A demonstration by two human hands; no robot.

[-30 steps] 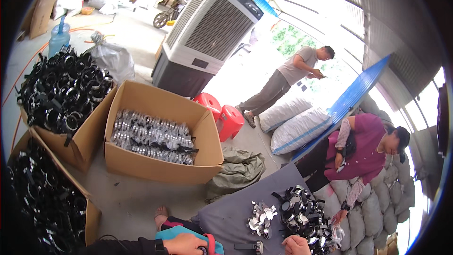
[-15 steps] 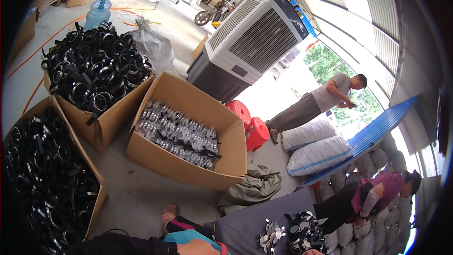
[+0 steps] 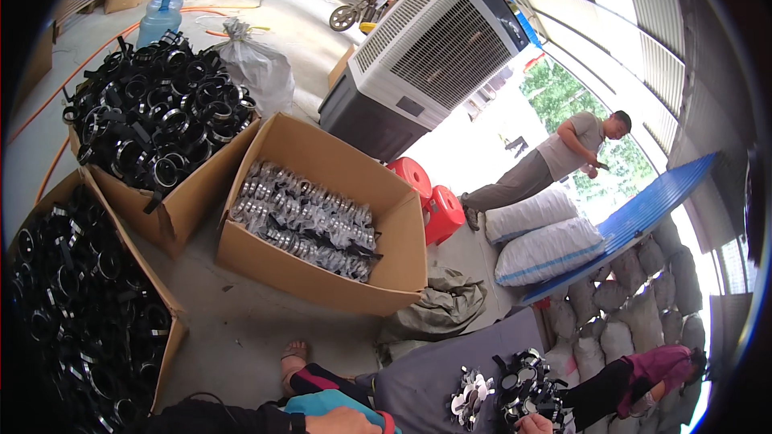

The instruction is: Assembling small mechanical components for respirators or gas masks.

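My left hand [image 3: 344,421], at the end of a black sleeve, is at the lower edge beside teal cloth [image 3: 320,402] and a red band [image 3: 388,423]. Its fingers are mostly cut off, so what it holds cannot be seen. At the near side of a heap of black and silver ring-shaped parts [image 3: 521,382], my right hand [image 3: 534,424] shows with its fingers bent together. Whatever is between them is hidden. Left of that heap, flat silver pieces [image 3: 470,395] form a smaller pile on a grey-covered surface [image 3: 418,378].
Two cardboard boxes [image 3: 173,305] [image 3: 201,205] on the left overflow with black rings. Another box [image 3: 402,261] contains rows of plastic-wrapped metal parts. Beyond stand red stools [image 3: 444,215], an air cooler [image 3: 434,48] and white sacks [image 3: 551,251]. Two other people stand at the right.
The view has shifted slightly. More of my right hand shows beside the heap. The person in the purple top has moved lower and to the right.
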